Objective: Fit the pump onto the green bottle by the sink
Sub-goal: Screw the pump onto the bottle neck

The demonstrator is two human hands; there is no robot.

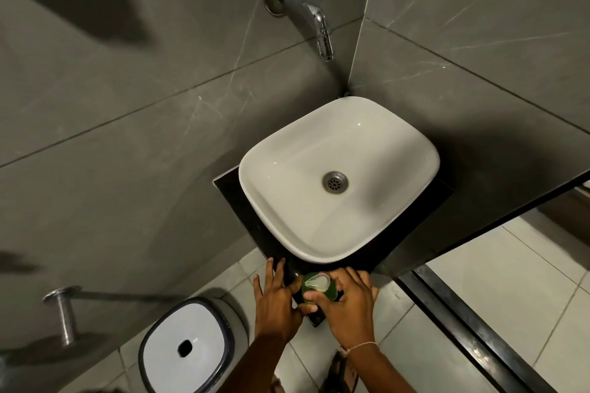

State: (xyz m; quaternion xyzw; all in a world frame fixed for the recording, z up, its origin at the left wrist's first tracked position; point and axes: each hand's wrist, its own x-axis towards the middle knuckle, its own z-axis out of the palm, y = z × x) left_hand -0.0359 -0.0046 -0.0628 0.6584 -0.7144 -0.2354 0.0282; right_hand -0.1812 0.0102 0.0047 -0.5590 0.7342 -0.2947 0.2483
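A small green bottle point(329, 291) stands on the near corner of the black counter point(242, 214), just in front of the white sink point(277, 169). A clear pump head point(316, 282) sits on top of the bottle. My right hand point(346, 306) wraps the bottle from the right, thumb and fingers around its body. My left hand point(276, 300) rests flat against the counter edge, its thumb touching the bottle's left side. The bottle's lower part is hidden by my fingers.
A chrome wall tap point(314, 21) juts out over the sink. A grey and white lidded bin point(188, 348) stands on the tiled floor at the lower left. A metal bar point(64, 313) projects from the left wall. Grey tiled walls close the corner.
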